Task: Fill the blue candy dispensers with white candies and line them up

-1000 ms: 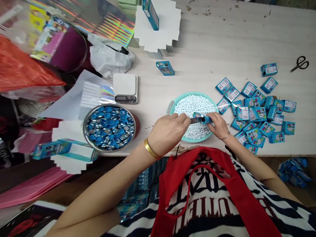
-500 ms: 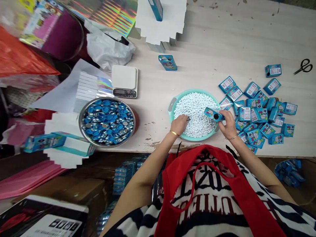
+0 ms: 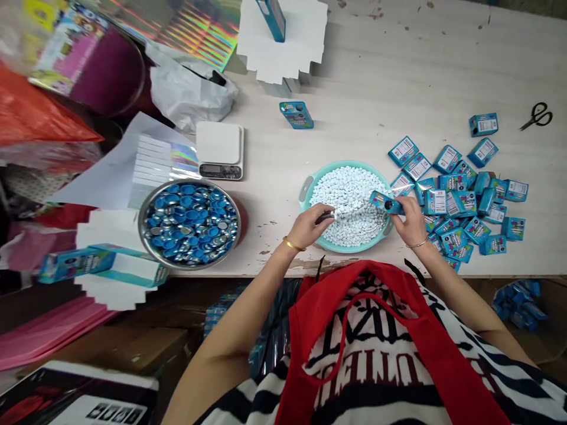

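My left hand [image 3: 310, 226] is closed around a small dark scoop [image 3: 325, 216], with a few white pellets at its tip. It is over the left side of a mint-green bowl [image 3: 305, 203] full of small white candies [image 3: 348, 183]. On the bowl's right side, my right hand [image 3: 410, 221] grips a small blue candy box [image 3: 381, 200] tilted above the candies. A dark round hole shows at the box end close to my fingers. Many similar blue boxes [image 3: 454, 183] lie loosely piled to the right of the bowl.
A steel pot [image 3: 140, 227] of blue and silver caps stands left, near a white digital scale [image 3: 219, 143]. One blue box [image 3: 296, 115] stands alone beyond the bowl. Stacked white card [image 3: 283, 53] is at the back. Black scissors [image 3: 537, 116] lie far right.
My left hand moved from the box down into the candies with the scoop, then drew up slightly to the left. My right hand moved slightly right with the box, which tipped over the bowl.
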{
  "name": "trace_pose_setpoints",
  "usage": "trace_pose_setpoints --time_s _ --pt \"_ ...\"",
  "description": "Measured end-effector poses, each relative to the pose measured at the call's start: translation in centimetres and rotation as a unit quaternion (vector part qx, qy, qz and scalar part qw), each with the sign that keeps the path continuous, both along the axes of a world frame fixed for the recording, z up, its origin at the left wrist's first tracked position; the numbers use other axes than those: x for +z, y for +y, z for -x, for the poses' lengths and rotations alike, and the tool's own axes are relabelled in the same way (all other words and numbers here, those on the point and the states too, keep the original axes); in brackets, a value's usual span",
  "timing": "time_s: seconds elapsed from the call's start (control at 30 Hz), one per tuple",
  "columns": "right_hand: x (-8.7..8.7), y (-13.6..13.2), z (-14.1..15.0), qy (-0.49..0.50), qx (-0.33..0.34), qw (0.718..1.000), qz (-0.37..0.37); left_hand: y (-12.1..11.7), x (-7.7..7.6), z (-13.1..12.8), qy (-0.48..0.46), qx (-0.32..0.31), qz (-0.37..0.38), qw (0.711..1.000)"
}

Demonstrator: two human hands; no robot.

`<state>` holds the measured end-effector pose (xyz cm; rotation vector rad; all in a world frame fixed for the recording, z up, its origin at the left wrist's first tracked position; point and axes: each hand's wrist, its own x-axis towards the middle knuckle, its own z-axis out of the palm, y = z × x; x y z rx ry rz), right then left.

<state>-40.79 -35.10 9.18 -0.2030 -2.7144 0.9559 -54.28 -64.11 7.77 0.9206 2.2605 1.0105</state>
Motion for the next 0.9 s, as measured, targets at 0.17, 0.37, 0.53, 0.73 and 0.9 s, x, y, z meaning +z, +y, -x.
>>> trace_pose_setpoints --time_s 0.17,0.37,0.53,0.73,0.9 --pt "-0.1 -1.3 0.3 -0.014 0.042 0.999 -0.023 0.8 6.4 1.4 0.069 -0.085 0.013 0.994" --pt "0.0 -3.1 0.5 -0.009 0.067 0.998 -0.014 3.8 13.0 1.4 0.177 -0.190 0.210 0.943" --pt "0.0 -3.7 0.5 -0.011 0.078 0.997 0.007 6.1 17.1 0.0 0.236 -0.212 0.281 0.906" --pt "-0.1 -3.7 0.5 0.010 0.074 0.997 0.008 5.6 17.9 -0.8 0.265 -0.212 0.260 0.904" --pt "-0.3 -2.7 0.2 0.013 0.044 0.999 0.023 0.2 11.7 0.4 0.220 -0.080 0.258 0.937"
